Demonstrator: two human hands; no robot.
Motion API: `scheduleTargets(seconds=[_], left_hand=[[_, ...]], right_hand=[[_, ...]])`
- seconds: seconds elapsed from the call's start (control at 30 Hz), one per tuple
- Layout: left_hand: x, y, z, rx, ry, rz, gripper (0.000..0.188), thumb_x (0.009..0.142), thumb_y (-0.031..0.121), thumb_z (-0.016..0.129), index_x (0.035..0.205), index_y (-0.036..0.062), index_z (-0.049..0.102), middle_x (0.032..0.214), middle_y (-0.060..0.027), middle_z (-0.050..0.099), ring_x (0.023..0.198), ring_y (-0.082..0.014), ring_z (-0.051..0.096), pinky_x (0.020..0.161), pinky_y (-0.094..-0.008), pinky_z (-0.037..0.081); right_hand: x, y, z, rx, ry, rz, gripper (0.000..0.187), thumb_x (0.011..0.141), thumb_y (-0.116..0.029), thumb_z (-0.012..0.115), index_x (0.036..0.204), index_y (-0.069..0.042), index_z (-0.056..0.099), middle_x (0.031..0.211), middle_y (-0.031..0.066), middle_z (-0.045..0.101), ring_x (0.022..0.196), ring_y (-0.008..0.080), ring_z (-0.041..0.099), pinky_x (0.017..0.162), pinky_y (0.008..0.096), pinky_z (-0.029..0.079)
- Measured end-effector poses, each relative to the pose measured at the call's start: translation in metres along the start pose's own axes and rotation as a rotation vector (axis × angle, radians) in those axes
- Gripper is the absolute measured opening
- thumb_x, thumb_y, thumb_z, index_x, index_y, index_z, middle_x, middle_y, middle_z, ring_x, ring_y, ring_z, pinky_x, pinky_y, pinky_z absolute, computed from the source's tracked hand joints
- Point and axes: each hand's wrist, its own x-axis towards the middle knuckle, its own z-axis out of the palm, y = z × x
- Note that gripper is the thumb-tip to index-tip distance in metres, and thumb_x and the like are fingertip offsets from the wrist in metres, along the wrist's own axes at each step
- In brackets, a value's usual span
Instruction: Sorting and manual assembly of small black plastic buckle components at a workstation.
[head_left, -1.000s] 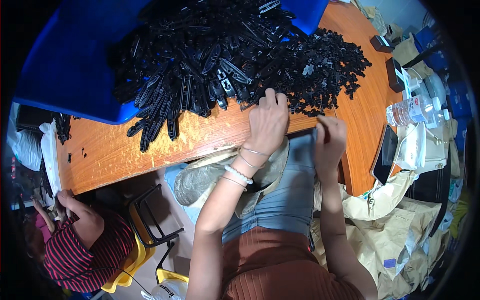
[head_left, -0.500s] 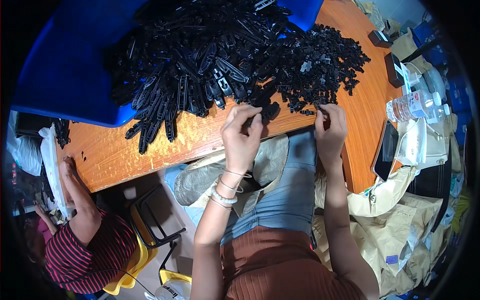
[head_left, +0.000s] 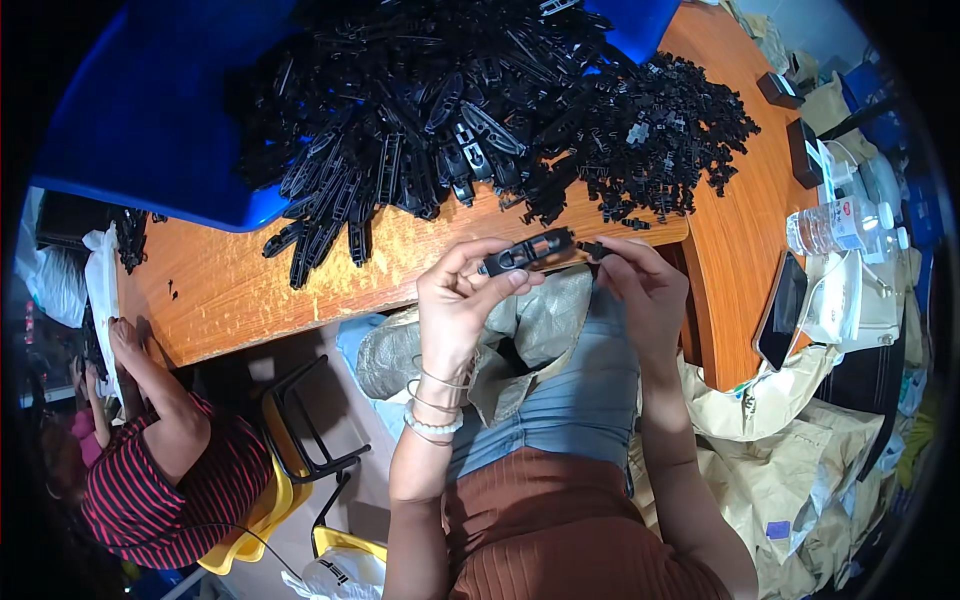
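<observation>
So a second ago the left hand (head_left: pixel 462 300) was up on the heap of black plastic parts (head_left: pixel 470 110), fingers dug into it. Now it's pulled back off the wooden table (head_left: pixel 250 285) and sits above the lap, fingers and thumb pinched around one long black clip piece (head_left: pixel 528 252), held roughly level. The right hand (head_left: pixel 645 290) hasn't travelled much; it's just to the right of that piece, fingertips closed on a small black part (head_left: pixel 592 248) that nearly touches the clip's right end. Can't tell if the two are actually joined yet.

My read: picking is done for this round and it's the fitting-together stage. The heap is now just beyond both hands, spilling out of the blue bin (head_left: pixel 140 130). A water bottle (head_left: pixel 835 225) lies well off to the right of the right hand.
</observation>
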Motion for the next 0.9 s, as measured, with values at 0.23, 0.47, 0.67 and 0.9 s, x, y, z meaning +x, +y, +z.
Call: scheduleTargets(seconds=[0.23, 0.47, 0.67, 0.9], left_hand=[[-0.012, 0.006, 0.003, 0.173, -0.062, -0.006, 0.023, 0.083, -0.010, 0.058, 0.106, -0.0071, 0.055, 0.085, -0.0159, 0.067, 0.081, -0.0201, 0.068, 0.072, -0.0233, 0.055], [-0.017, 0.012, 0.003, 0.184, -0.090, -0.066, 0.022, 0.083, -0.008, 0.059, 0.105, -0.0068, 0.054, 0.085, -0.0154, 0.067, 0.081, -0.0187, 0.068, 0.070, -0.0224, 0.055], [-0.017, 0.009, 0.005, 0.178, -0.024, -0.096, 0.019, 0.080, -0.010, 0.061, 0.098, -0.0068, 0.055, 0.084, -0.0132, 0.065, 0.072, -0.0154, 0.066, 0.065, -0.0223, 0.055], [-0.018, 0.002, -0.001, 0.385, -0.101, -0.081, 0.015, 0.077, -0.006, 0.065, 0.090, -0.0016, 0.059, 0.080, -0.0021, 0.060, 0.064, -0.0034, 0.058, 0.053, -0.0156, 0.044]], right_hand=[[-0.002, -0.008, 0.015, -0.069, -0.018, -0.207, 0.012, 0.076, 0.007, 0.063, 0.088, 0.005, 0.066, 0.087, 0.0050, 0.057, 0.077, 0.0100, 0.052, 0.066, 0.0213, 0.042], [0.001, -0.009, 0.020, -0.451, -0.041, -0.416, 0.006, 0.073, 0.001, 0.066, 0.079, 0.000, 0.065, 0.084, 0.0066, 0.055, 0.081, 0.0168, 0.052, 0.070, 0.0265, 0.042], [-0.003, -0.008, 0.023, -0.524, -0.103, -0.531, 0.013, 0.073, -0.001, 0.067, 0.086, -0.001, 0.065, 0.083, 0.0052, 0.058, 0.078, 0.0152, 0.051, 0.068, 0.0268, 0.041], [-0.014, 0.014, 0.006, -0.162, -0.357, 0.150, 0.029, 0.079, -0.003, 0.067, 0.107, 0.002, 0.061, 0.085, 0.0039, 0.062, 0.074, 0.0083, 0.054, 0.066, 0.0234, 0.043]])
